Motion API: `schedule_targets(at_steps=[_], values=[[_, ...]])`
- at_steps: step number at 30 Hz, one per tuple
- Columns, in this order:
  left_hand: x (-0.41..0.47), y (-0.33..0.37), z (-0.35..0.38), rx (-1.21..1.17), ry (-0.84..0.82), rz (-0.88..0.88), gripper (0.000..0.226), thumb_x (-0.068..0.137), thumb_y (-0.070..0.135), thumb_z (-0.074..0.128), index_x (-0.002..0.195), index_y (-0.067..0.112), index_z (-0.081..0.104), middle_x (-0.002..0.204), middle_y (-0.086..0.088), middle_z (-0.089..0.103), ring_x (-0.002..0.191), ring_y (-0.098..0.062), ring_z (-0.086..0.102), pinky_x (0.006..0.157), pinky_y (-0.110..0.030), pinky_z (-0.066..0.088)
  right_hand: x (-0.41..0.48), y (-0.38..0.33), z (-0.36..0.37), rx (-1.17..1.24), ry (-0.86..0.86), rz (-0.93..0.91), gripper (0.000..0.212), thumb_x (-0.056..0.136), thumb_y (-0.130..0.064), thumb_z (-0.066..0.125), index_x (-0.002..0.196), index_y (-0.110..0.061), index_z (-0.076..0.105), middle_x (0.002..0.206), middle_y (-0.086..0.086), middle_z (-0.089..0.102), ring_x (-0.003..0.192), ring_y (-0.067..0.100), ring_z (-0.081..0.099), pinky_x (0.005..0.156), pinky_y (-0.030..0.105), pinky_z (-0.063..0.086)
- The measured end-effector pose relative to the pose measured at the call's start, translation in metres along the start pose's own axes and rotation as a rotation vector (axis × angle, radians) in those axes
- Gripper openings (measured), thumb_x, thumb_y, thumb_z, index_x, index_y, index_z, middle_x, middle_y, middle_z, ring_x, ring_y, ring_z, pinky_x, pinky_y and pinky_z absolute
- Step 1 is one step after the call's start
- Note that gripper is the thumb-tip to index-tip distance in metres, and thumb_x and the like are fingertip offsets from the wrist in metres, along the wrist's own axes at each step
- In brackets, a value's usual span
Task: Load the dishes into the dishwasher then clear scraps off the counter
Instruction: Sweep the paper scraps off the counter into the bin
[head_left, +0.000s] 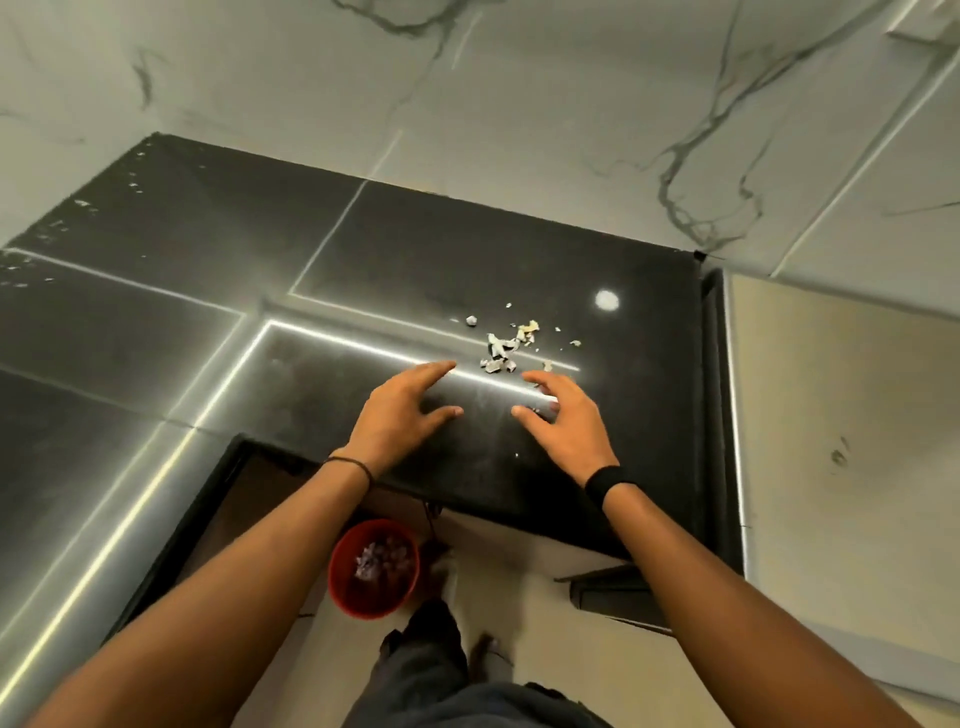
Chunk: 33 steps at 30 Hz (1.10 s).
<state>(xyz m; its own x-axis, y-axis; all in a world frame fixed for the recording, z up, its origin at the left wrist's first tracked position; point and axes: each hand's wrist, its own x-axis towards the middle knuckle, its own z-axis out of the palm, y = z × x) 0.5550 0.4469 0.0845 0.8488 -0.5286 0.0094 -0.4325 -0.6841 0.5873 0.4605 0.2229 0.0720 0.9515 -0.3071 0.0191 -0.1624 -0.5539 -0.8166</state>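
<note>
Both hands are out over the black counter (363, 249) now, and this looks like the scrap-clearing part of the job; no dishes or dishwasher in view from up here. The left hand (402, 410) sits flat and low, fingers spread with the thumb angled inward, nothing in it. The right hand (563, 421) mirrors it on the other side, fingers spread and slightly curled, also holding nothing that I can make out, though a pale fleck shows right at its fingertips. Between and just beyond them lies the target: a little scatter of pale scraps (506, 348), bunched near the counter's right end, with a few stray crumbs flung wider. The two hands frame a bare strip of counter leading back to the near edge, and that reads like a channel for raking the pile toward the body. Down on the floor, below that edge, a red bucket (371, 569) waits with scraps already in it, apparently set there to catch the sweep. The wide crumbs are the risk; a single pull may miss them.
</note>
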Motion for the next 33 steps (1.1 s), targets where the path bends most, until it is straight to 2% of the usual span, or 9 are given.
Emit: schedule_targets(at_steps=[3, 7, 10, 13, 16, 19, 23, 27, 33], values=[[0.046, -0.006, 0.009, 0.028, -0.105, 0.079, 0.078, 0.082, 0.044, 0.078, 0.150, 0.025, 0.044, 0.152, -0.003, 0.045, 0.139, -0.023, 0.042, 0.113, -0.035, 0.035, 0.025, 0.017, -0.017, -0.233, -0.032, 0.031, 0.055, 0.080, -0.032, 0.079, 0.131, -0.024, 0.058, 0.136, -0.005, 0.055, 0.127, 0.017, 0.049, 0.110, 0.035, 0.039], [0.102, -0.013, 0.026, 0.178, -0.197, 0.228, 0.088, 0.080, 0.061, 0.072, 0.153, 0.029, 0.037, 0.159, -0.012, 0.033, 0.146, -0.033, 0.030, 0.119, -0.042, 0.026, 0.068, 0.018, -0.034, -0.493, -0.268, 0.086, 0.077, 0.081, -0.035, 0.079, 0.147, -0.025, 0.042, 0.157, 0.002, 0.034, 0.143, 0.026, 0.032, 0.116, 0.035, 0.026], [0.133, -0.012, 0.041, 0.347, -0.258, 0.372, 0.084, 0.083, 0.068, 0.062, 0.154, 0.034, 0.033, 0.160, -0.010, 0.031, 0.147, -0.036, 0.025, 0.120, -0.049, 0.026, 0.108, 0.006, -0.034, -0.550, -0.321, 0.065, 0.068, 0.089, -0.026, 0.070, 0.150, -0.020, 0.039, 0.159, 0.005, 0.033, 0.145, 0.025, 0.031, 0.118, 0.032, 0.022], [0.151, -0.012, 0.048, 0.421, -0.291, 0.574, 0.070, 0.089, 0.061, 0.058, 0.150, 0.031, 0.041, 0.156, -0.004, 0.039, 0.144, -0.033, 0.032, 0.119, -0.050, 0.027, 0.145, -0.006, -0.028, -0.606, -0.312, 0.026, 0.055, 0.095, -0.006, 0.054, 0.149, -0.014, 0.041, 0.157, 0.007, 0.037, 0.144, 0.025, 0.034, 0.116, 0.028, 0.020], [0.160, -0.017, 0.048, 0.422, -0.313, 0.712, 0.053, 0.094, 0.050, 0.058, 0.143, 0.029, 0.053, 0.152, 0.000, 0.047, 0.141, -0.026, 0.039, 0.118, -0.049, 0.028, 0.178, -0.013, -0.016, -0.641, -0.345, 0.005, 0.055, 0.096, -0.002, 0.046, 0.150, -0.014, 0.041, 0.158, 0.006, 0.036, 0.144, 0.026, 0.034, 0.117, 0.032, 0.022], [0.172, -0.026, 0.038, 0.404, -0.324, 0.725, 0.038, 0.094, 0.036, 0.064, 0.131, 0.026, 0.064, 0.142, 0.001, 0.058, 0.133, -0.025, 0.050, 0.112, -0.048, 0.036, 0.196, -0.013, 0.000, -0.652, -0.429, -0.031, 0.052, 0.098, -0.007, 0.048, 0.149, -0.014, 0.041, 0.158, 0.005, 0.035, 0.144, 0.025, 0.033, 0.118, 0.034, 0.024], [0.182, -0.044, 0.019, 0.405, -0.278, 0.736, 0.026, 0.091, 0.031, 0.068, 0.115, 0.022, 0.070, 0.129, -0.001, 0.066, 0.114, -0.026, 0.061, 0.093, -0.041, 0.049, 0.189, -0.004, 0.010, -0.669, -0.433, -0.140, 0.045, 0.100, -0.022, 0.052, 0.144, -0.012, 0.048, 0.151, 0.005, 0.043, 0.138, 0.024, 0.040, 0.114, 0.034, 0.029], [0.187, -0.046, 0.009, 0.408, -0.240, 0.756, 0.024, 0.086, 0.026, 0.075, 0.108, 0.017, 0.072, 0.124, -0.006, 0.068, 0.109, -0.029, 0.064, 0.090, -0.040, 0.053, 0.149, 0.018, 0.001, -0.678, -0.432, -0.259, 0.043, 0.100, -0.024, 0.053, 0.141, -0.012, 0.050, 0.145, 0.005, 0.048, 0.132, 0.023, 0.046, 0.111, 0.038, 0.040], [0.193, -0.052, 0.004, 0.401, -0.329, 0.614, 0.048, 0.093, 0.032, 0.067, 0.138, 0.018, 0.057, 0.149, -0.008, 0.049, 0.133, -0.030, 0.049, 0.109, -0.041, 0.044, 0.122, 0.032, -0.017, -0.679, -0.331, -0.307, 0.030, 0.101, -0.022, 0.050, 0.128, -0.012, 0.061, 0.131, 0.002, 0.058, 0.118, 0.022, 0.056, 0.097, 0.036, 0.048]])
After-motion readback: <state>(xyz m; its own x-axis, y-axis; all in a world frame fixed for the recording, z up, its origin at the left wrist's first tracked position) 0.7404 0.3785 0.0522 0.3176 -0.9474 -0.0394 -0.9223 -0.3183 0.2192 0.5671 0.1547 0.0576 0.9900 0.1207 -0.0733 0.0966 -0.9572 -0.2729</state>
